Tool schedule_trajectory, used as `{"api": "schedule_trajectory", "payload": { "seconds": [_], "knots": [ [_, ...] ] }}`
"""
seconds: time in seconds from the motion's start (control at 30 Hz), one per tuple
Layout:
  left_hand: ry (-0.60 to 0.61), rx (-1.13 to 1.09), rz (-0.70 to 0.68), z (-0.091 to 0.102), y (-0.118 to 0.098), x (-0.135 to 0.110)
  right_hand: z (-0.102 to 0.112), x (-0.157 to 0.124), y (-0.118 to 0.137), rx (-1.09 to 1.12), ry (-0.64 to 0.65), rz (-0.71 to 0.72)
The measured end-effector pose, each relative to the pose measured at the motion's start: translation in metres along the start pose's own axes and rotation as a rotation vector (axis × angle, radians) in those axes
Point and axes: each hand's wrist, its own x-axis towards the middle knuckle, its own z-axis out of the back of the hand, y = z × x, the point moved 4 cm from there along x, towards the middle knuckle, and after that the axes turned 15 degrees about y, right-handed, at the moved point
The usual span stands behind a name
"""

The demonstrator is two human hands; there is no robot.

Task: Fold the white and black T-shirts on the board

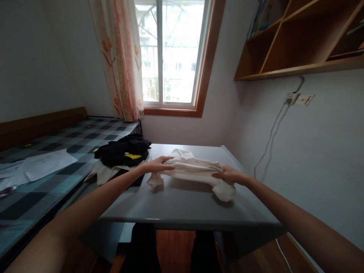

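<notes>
A white cloth garment point(193, 168) is stretched sideways between my two hands, just over the grey table point(182, 206). My left hand point(159, 165) grips its left end, thumb and fingers closed on the fabric. At the other end, my right hand point(227, 174) pinches the cloth near a loose fold that hangs toward the tabletop. Another loose flap dangles below my left hand. The garment is bunched, so its exact kind cannot be told. To the left of my left hand lies a pile of dark clothes point(122, 149) with a bit of yellow showing.
A bed with a checked cover point(57, 140) runs along the left side, with papers point(42, 165) on it. A wooden shelf point(301, 41) hangs on the right wall, above a socket point(304, 99) with a cord. Behind the table are a window point(173, 53) and a curtain point(122, 60).
</notes>
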Motion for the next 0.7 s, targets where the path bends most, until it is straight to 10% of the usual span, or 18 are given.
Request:
{"api": "schedule_trajectory", "payload": {
  "seconds": [0.1,0.27,0.4,0.53,0.7],
  "knots": [
    [0.121,0.181,0.103,-0.010,0.008,-0.007,-0.012,-0.003,0.006,-0.024,0.100,0.040],
    [-0.072,0.164,0.018,-0.020,0.017,-0.003,-0.031,-0.006,-0.001,-0.314,0.235,-0.130],
    [-0.076,-0.197,-0.035,-0.027,0.010,0.008,-0.005,-0.006,0.003,-0.671,-0.217,-0.337],
    [-0.147,-0.507,-0.069,-0.021,-0.016,0.015,0.043,-0.005,0.028,-0.719,-0.726,-0.246],
    [-0.062,-0.572,-0.039,-0.007,-0.042,0.023,0.072,0.007,0.039,-0.218,-0.743,-0.036]
  ]
}}
